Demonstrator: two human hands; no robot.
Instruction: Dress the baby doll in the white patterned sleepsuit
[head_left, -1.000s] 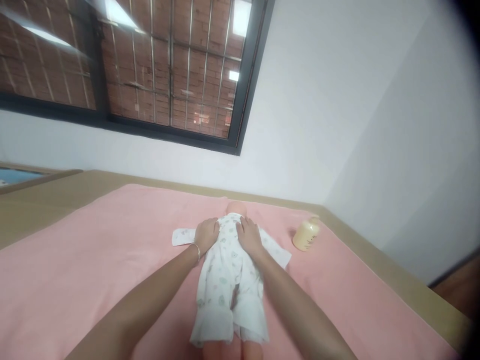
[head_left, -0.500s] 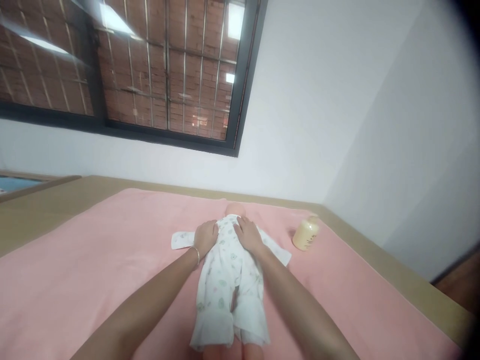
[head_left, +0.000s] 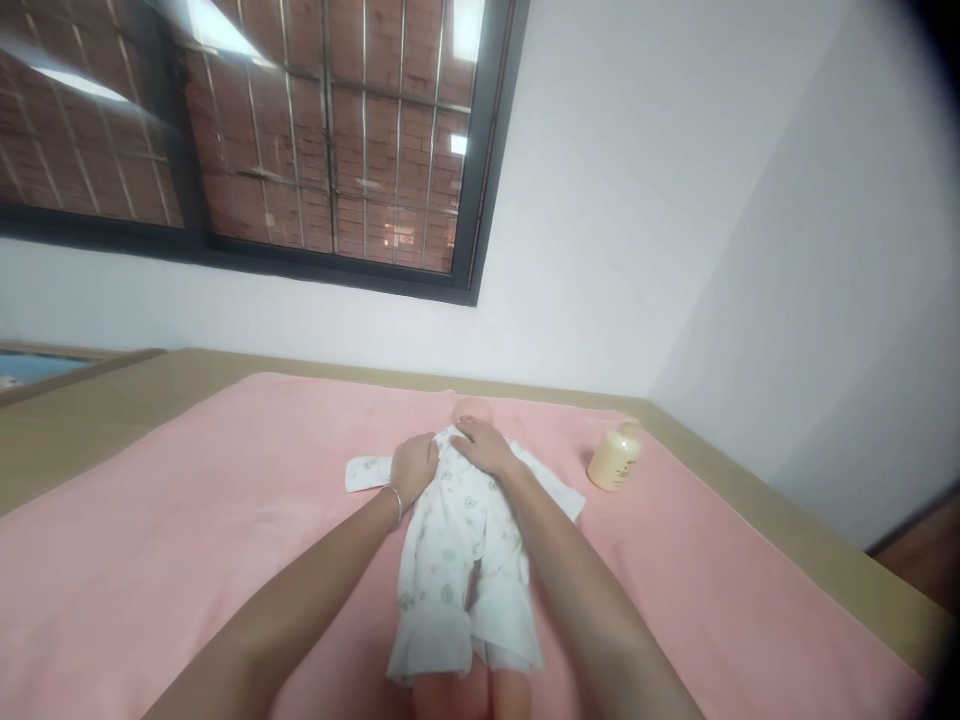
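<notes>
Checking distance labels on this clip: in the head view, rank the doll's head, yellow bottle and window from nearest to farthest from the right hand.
1. The doll's head, just beyond the right hand.
2. The yellow bottle, off to the right on the pink blanket.
3. The window, on the far wall, upper left.

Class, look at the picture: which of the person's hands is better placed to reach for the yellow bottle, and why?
Right, probably. The right hand lies on the doll on the side nearer the bottle, with only blanket between. The left hand would have to cross the doll.
</notes>
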